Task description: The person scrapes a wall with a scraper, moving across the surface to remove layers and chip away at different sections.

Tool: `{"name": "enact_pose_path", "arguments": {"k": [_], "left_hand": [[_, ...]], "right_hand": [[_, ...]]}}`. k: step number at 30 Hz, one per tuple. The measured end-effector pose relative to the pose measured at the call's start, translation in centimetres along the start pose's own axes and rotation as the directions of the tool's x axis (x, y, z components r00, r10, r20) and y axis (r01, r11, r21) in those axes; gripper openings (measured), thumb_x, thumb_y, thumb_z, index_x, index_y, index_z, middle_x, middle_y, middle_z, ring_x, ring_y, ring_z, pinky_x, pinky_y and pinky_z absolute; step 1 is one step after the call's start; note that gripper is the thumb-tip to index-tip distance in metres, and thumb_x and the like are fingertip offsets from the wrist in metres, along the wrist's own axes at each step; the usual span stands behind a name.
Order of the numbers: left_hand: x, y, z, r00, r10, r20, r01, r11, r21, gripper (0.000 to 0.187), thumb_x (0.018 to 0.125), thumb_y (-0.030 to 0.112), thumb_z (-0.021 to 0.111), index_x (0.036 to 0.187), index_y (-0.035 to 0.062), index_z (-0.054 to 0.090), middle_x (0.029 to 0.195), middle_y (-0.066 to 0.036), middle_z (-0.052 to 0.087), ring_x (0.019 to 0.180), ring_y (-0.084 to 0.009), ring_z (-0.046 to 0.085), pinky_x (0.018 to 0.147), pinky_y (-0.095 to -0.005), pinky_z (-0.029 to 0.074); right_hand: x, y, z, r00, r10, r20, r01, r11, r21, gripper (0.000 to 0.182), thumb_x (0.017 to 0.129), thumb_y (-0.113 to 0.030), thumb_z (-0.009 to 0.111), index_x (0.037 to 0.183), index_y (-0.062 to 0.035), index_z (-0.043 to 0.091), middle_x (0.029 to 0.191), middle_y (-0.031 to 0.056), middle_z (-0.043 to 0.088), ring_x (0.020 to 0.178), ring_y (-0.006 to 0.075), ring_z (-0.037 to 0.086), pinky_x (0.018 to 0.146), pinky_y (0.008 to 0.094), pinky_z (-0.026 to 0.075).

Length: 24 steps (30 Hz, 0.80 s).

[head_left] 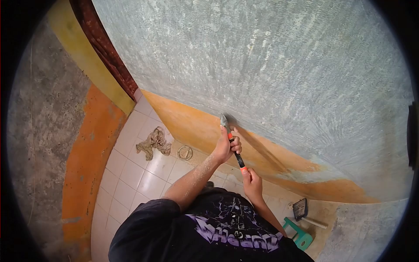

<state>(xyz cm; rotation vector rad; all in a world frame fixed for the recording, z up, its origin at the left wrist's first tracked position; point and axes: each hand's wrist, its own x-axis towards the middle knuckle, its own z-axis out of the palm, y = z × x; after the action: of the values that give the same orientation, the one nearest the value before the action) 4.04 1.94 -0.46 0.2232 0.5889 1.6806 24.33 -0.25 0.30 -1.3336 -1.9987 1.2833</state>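
Head view: the scraper (239, 160) is gripped near its head by the left hand (224, 148) and at its lower end by the right hand (252, 183); its tip is held at the wall (270, 65). A rag (155, 143) is seen on the floor (150, 181).

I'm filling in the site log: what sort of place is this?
Probably an indoor room with worn or unfinished walls: a patchy grey wall rises above an orange lower band, and a crumpled cloth lies on the tiled floor.
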Motion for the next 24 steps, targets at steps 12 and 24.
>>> {"name": "enact_pose_path", "arguments": {"k": [12,24], "left_hand": [[0.9,8.1,-6.3,0.970,0.214,-0.115,-0.218,0.976,-0.024,0.059,0.096,0.070,0.020,0.102,0.0172,0.045,0.059,0.006,0.021,0.050,-0.0095,0.023,0.053,-0.0280,0.032],[-1.1,0.7,-1.0,0.998,-0.051,0.040,0.052,0.999,-0.018,0.056,0.096,0.071,0.023,0.097,0.0174,0.041,0.063,0.003,0.025,0.054,-0.0120,0.027,0.058,-0.0317,0.036]], "right_hand": [[5.2,-6.1,5.6,0.989,-0.056,0.133,0.065,0.996,-0.061,0.035,0.098,-0.034,0.059,0.098,-0.0003,0.066,0.061,0.0019,0.052,0.053,0.0090,0.046,0.051,0.0299,0.036],[0.8,1.9,-1.1,0.755,0.085,0.650,-0.530,0.662,0.530,0.034,0.103,-0.041,0.045,0.123,-0.0128,0.048,0.056,0.0023,0.044,0.038,0.0119,0.039,0.036,0.0263,0.031]]}}
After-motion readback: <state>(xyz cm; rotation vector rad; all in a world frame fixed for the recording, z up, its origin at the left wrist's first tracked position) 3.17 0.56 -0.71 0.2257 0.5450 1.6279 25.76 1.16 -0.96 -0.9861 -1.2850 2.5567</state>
